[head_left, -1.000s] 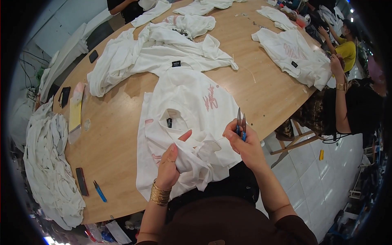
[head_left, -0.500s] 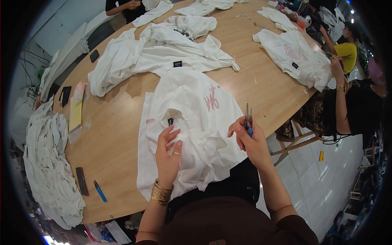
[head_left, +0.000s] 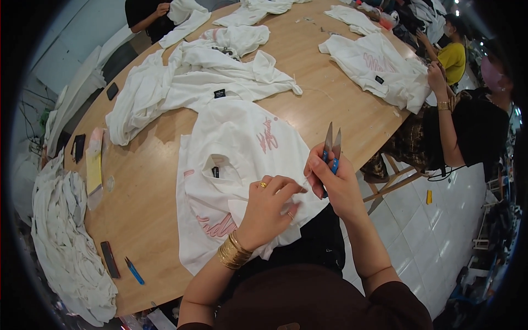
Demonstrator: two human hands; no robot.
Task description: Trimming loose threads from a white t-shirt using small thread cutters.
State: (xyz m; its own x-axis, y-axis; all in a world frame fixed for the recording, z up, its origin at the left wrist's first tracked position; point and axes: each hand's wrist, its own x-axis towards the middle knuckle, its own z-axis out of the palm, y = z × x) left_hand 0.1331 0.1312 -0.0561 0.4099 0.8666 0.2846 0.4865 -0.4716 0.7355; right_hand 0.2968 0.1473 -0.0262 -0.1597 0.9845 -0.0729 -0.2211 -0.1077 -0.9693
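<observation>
Left hand (head_left: 269, 209) was held loosely curled, thumb and fingers apart, above the white shirt (head_left: 236, 129), which was laid across the near edge of the tabletop (head_left: 146, 214); blue-handled snips (head_left: 328, 141) were gripped in the right hand (head_left: 342, 184), points up, but anything pinched at its fingertips could not be told. Soft, light, limp cloth was to be expected; a hold was best taken at the collar (head_left: 221, 158).
</observation>
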